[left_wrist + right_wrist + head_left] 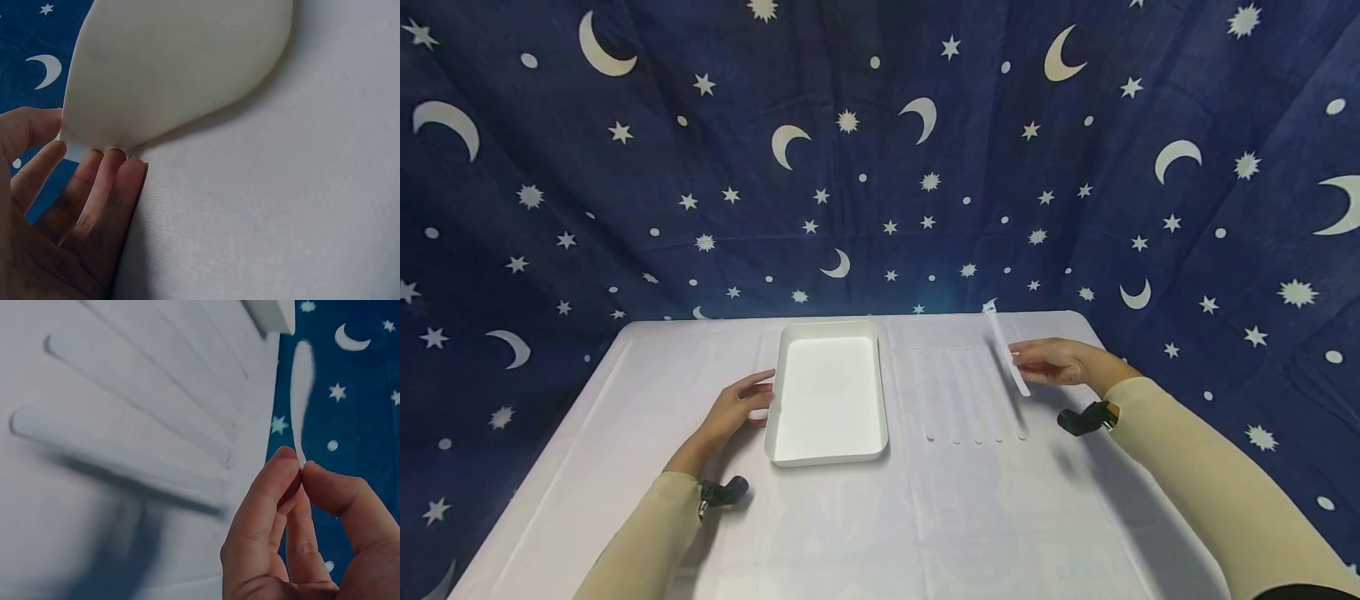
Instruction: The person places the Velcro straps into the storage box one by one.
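In the head view, a shallow white tray lies on the table left of centre. My left hand rests at its left side, and in the left wrist view the fingertips touch the tray wall. My right hand holds up a long, flat white strip at the right. In the right wrist view, thumb and fingers pinch the strip below its rounded end. Several similar pale strips lie side by side between the tray and my right hand.
A white cloth covers the table. Behind it hangs a dark blue curtain with moons and stars. Black wrist mounts stick out from both forearms, and my right arm throws a shadow on the cloth.
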`<state>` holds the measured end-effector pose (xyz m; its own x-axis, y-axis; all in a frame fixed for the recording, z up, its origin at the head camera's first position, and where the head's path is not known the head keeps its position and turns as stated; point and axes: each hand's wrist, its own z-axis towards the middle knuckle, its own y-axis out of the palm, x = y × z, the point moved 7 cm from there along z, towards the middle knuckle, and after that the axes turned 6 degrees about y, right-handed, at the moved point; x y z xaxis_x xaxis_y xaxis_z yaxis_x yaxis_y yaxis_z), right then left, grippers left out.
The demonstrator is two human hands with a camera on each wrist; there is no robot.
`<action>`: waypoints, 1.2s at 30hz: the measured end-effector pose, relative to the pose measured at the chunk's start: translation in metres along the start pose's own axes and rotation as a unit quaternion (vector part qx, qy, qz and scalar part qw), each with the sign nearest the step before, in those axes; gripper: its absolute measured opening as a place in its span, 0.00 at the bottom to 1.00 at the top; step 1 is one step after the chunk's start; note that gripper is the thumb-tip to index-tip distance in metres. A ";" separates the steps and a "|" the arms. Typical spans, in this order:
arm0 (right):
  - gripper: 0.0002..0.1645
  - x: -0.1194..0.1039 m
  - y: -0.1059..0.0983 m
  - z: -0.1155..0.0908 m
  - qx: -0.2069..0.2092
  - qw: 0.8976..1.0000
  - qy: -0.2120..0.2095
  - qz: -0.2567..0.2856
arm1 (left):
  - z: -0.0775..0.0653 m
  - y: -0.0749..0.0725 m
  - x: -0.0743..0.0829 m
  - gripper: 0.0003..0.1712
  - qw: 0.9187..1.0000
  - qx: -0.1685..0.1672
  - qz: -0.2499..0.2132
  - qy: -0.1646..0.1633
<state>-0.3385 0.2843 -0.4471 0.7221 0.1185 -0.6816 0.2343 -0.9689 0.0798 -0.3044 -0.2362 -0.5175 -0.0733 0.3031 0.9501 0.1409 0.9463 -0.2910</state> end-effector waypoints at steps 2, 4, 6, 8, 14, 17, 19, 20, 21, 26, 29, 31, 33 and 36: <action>0.28 -0.003 0.006 -0.003 -0.013 1.000 -0.007 0.010 | 0.000 0.000 0.000 0.37 1.000 0.001 -0.003 0.000; 0.24 -0.005 0.012 -0.005 -0.024 0.999 -0.013 0.021 | 0.000 0.000 0.000 0.37 1.000 0.001 -0.002 0.000; 0.24 -0.007 0.019 -0.005 -0.029 0.999 -0.017 0.031 | 0.000 0.000 -0.001 0.37 1.000 0.003 -0.002 -0.002; 0.28 -0.008 0.027 -0.006 -0.033 0.999 -0.021 0.030 | 0.000 0.001 -0.002 0.38 1.000 0.003 -0.002 -0.003; 0.40 -0.007 0.050 -0.006 -0.046 0.998 -0.020 0.024 | 0.000 0.001 -0.003 0.38 1.000 0.006 -0.005 -0.005; 0.40 -0.006 0.060 -0.005 -0.049 0.998 -0.016 0.024 | -0.001 0.001 -0.002 0.37 1.000 0.006 -0.009 -0.006; 0.40 -0.005 0.067 -0.004 -0.049 0.998 -0.016 0.022 | -0.002 0.002 -0.001 0.37 1.000 0.005 -0.012 -0.003; 0.40 -0.005 0.071 -0.003 -0.049 0.999 -0.016 0.019 | -0.002 0.002 -0.001 0.36 1.000 0.004 -0.013 -0.001; 0.40 -0.005 0.074 -0.003 -0.050 0.998 -0.017 0.014 | -0.002 0.002 0.000 0.36 1.000 0.003 -0.015 0.001; 0.39 -0.002 0.092 0.002 -0.043 0.999 -0.021 0.000 | -0.002 0.003 0.000 0.36 1.000 0.002 -0.016 0.003; 0.37 -0.001 0.102 0.004 -0.035 0.999 -0.019 -0.004 | -0.002 0.004 -0.001 0.36 1.000 0.001 -0.015 0.000; 0.37 0.000 0.108 0.006 -0.034 0.999 -0.017 -0.007 | -0.002 0.005 -0.001 0.36 1.000 0.002 -0.014 -0.002; 0.36 0.000 0.115 0.008 -0.033 0.999 -0.015 -0.010 | -0.002 0.005 -0.001 0.36 1.000 0.004 -0.013 -0.005; 0.37 -0.002 0.126 0.010 -0.042 0.999 -0.020 -0.015 | -0.001 0.004 -0.002 0.37 1.000 0.004 -0.007 -0.007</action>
<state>-0.3165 0.1602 -0.4431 0.6881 0.1361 -0.7128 0.3105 -0.9430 0.1197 -0.3026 -0.2332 -0.5200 -0.0885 0.2904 0.9528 0.1310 0.9517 -0.2778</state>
